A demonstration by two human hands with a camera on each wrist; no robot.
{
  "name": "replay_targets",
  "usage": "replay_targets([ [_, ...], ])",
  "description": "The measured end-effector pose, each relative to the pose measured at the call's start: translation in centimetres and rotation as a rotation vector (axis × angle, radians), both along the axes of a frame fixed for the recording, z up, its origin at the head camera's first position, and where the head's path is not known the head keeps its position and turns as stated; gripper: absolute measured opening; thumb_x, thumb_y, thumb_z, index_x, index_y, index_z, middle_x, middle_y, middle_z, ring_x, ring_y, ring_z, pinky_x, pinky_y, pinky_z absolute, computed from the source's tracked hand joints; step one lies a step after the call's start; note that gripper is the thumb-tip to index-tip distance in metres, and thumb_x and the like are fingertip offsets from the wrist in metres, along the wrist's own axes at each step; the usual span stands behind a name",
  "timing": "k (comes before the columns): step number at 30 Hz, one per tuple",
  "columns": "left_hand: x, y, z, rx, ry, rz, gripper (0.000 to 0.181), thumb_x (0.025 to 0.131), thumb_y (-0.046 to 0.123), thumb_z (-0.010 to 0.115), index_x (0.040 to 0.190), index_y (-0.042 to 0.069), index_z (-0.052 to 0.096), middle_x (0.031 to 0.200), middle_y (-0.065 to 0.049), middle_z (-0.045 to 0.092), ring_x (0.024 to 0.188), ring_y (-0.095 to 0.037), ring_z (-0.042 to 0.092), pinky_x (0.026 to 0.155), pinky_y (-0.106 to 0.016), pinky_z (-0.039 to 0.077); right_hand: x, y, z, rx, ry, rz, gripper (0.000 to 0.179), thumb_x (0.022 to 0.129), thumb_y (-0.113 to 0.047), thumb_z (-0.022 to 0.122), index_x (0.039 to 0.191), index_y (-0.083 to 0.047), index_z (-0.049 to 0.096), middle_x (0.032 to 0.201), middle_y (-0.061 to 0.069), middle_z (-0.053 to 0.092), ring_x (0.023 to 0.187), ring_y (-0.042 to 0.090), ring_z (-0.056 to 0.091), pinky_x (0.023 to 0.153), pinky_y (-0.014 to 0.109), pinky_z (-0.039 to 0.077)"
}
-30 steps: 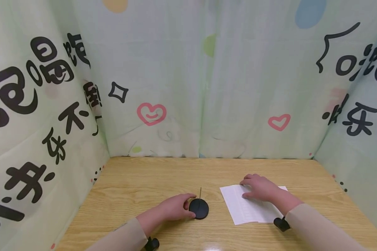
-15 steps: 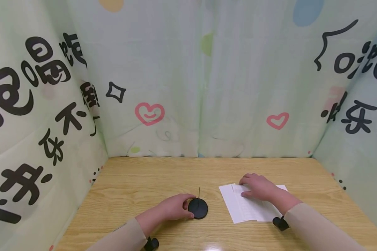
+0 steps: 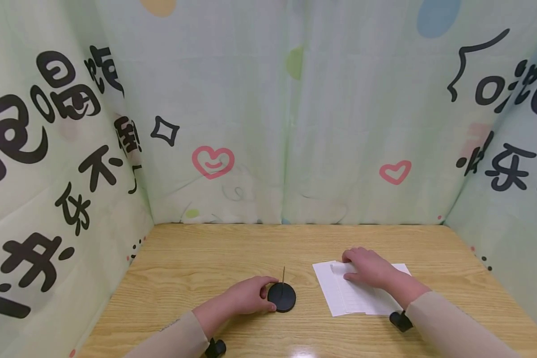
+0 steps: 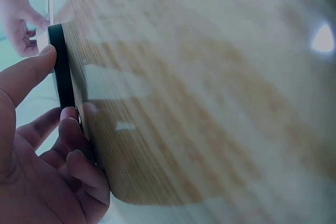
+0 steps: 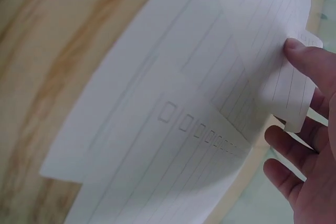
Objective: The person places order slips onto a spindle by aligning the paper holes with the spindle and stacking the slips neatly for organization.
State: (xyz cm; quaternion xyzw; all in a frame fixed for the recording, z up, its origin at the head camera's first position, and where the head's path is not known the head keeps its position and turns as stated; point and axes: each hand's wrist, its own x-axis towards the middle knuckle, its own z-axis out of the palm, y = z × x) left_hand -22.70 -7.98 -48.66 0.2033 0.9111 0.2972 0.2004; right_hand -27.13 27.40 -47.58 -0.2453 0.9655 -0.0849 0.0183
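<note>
A bill spike with a round black base [image 3: 282,299] and a thin upright metal pin [image 3: 284,274] stands on the wooden table. My left hand [image 3: 249,295] grips the base from the left, thumb at the near edge and fingers at the far edge. In the left wrist view the base [image 4: 62,69] appears edge-on between thumb and fingers. To the right lie overlapping white lined paper sheets [image 3: 335,293]. My right hand [image 3: 370,268] pinches the far edge of an upper sheet [image 5: 278,72], thumb on top and fingers below, as the right wrist view shows.
The wood-grain table [image 3: 215,248] is enclosed by a pale printed curtain [image 3: 232,99] at the back and both sides. Small black devices [image 3: 401,320] sit at both wrists.
Between the earlier frames and now, the upper sheet's far edge shifts slightly under the right hand. The left hand and the bill spike stay in place.
</note>
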Motion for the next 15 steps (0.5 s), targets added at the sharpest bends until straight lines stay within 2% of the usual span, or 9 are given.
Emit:
replay_targets([
  [3, 0.02, -0.01, 0.03, 0.002, -0.002, 0.001, 0.062, 0.083, 0.034, 0.081, 0.139, 0.021, 0.056, 0.078, 0.004, 0.05, 0.065, -0.012, 0.043, 0.063, -0.03, 0.034, -0.07, 0.17, -0.11, -0.026, -0.015, -0.006, 0.034, 0.082, -0.026, 0.081, 0.105, -0.011, 0.061, 0.095, -0.002, 0.06, 0.087, 0.018, 0.055, 0.081, 0.044, 0.047],
  [9, 0.1, -0.08, 0.13, 0.001, -0.008, 0.001, 0.062, 0.083, 0.033, 0.081, 0.139, 0.021, 0.056, 0.078, 0.004, 0.051, 0.065, -0.012, 0.044, 0.063, -0.03, 0.034, 0.07, 0.32, -0.05, -0.099, -0.05, -0.006, 0.051, 0.081, -0.025, 0.082, 0.122, -0.004, 0.058, 0.11, 0.01, 0.063, 0.102, 0.028, 0.061, 0.091, 0.048, 0.047],
  [15, 0.0, -0.16, -0.03, -0.001, -0.009, 0.002, 0.062, 0.083, 0.034, 0.081, 0.139, 0.021, 0.056, 0.077, 0.004, 0.05, 0.065, -0.012, 0.043, 0.063, -0.03, 0.034, -0.25, 0.53, -0.18, -0.153, -0.087, -0.035, 0.048, 0.079, -0.02, 0.083, 0.118, -0.005, 0.061, 0.106, 0.008, 0.059, 0.1, 0.028, 0.059, 0.09, 0.048, 0.047],
])
